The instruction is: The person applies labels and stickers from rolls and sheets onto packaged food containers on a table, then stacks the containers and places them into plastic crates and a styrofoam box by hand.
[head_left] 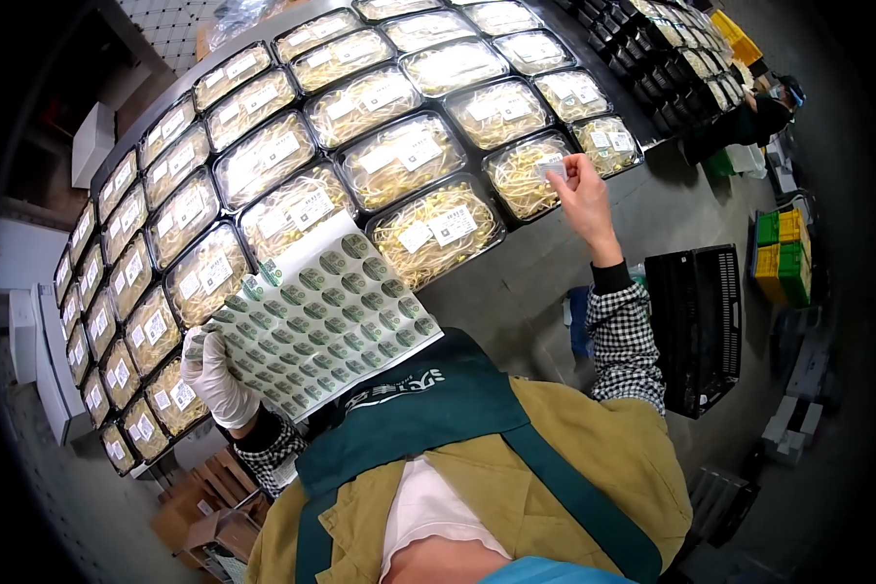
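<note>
My left hand [216, 378], in a white glove, grips the left edge of a large sheet of stickers [326, 316] printed with rows of green oval labels. The sheet slants over the front packs and my apron. My bare right hand [584, 198] has thumb and forefinger pinched on a small pale sticker [552, 169]. It is just over a black tray of bean sprouts [521, 190] at the table's right front; whether the sticker touches the film cannot be told. Beside it stand another sprout pack [438, 232] and a corner pack [608, 143], both with white labels.
Rows of wrapped sprout packs [355, 102] cover the metal table [496, 255]. A black crate [696, 326] stands at right, with green and yellow crates [782, 255] beyond. Another person [749, 122] is near stacked black trays [642, 73]. Cardboard boxes [190, 511] lie at lower left.
</note>
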